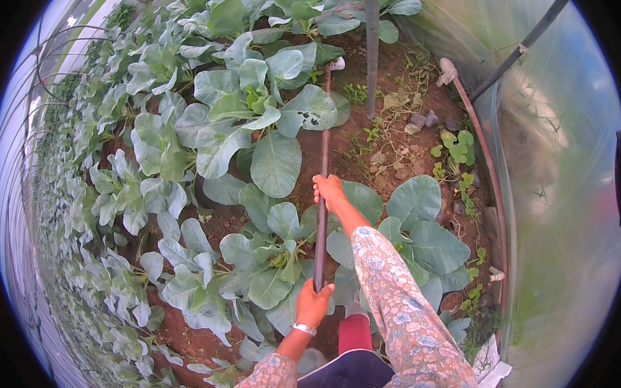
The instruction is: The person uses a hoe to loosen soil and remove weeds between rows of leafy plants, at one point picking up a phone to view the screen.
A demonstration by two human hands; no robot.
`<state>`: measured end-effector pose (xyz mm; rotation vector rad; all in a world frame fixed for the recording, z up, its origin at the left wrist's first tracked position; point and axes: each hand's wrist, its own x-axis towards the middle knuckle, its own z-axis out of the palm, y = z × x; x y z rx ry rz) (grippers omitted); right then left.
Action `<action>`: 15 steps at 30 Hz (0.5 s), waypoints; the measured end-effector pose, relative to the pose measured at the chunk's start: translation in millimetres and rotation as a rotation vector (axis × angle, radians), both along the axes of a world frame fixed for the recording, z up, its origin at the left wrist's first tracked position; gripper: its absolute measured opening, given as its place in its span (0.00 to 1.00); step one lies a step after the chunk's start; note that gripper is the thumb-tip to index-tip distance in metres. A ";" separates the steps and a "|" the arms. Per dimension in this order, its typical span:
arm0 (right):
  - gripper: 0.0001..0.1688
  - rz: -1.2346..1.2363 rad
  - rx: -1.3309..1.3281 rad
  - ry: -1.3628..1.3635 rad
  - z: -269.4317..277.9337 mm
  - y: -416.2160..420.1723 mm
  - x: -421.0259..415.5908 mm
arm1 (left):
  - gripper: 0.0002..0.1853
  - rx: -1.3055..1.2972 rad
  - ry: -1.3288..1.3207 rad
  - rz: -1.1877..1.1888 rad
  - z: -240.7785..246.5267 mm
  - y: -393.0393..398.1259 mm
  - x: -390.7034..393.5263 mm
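My left hand point(313, 304) is closed round the near end of a long handle point(322, 240), just above a white bracelet. Farther up the same handle, my right hand point(331, 189) grips it at about its middle. The handle runs away from me between broad-leaved brassica plants point(259, 108). Its far end lies beside leaves at the top centre, next to a small white piece point(338, 63); leaves partly hide what is fixed there, so the tool's kind cannot be told. Plants with large leaves point(415, 241) stand right of my hands, over reddish-brown soil point(347, 146).
A dark upright pole point(372, 48) comes down near the handle's far end. Along the right, a brown pipe point(486, 152) follows a plastic sheet wall point(557, 211). Stones point(418, 121) and weeds lie beside it. Dense plant rows point(96, 217) fill the left.
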<state>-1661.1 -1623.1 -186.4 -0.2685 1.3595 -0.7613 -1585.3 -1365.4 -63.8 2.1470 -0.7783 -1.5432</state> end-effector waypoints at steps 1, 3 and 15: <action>0.11 0.021 -0.009 0.022 -3.5 -11.1 -4.3 | 0.12 0.042 0.083 0.032 -1.6 -12.0 -7.9; 0.12 0.222 -0.004 0.242 -7.0 -27.3 -13.2 | 0.12 0.129 0.252 0.093 1.4 -32.9 -27.0; 0.12 0.400 0.057 0.177 73.7 61.6 -51.4 | 0.11 0.225 0.488 0.138 139.6 33.6 -78.4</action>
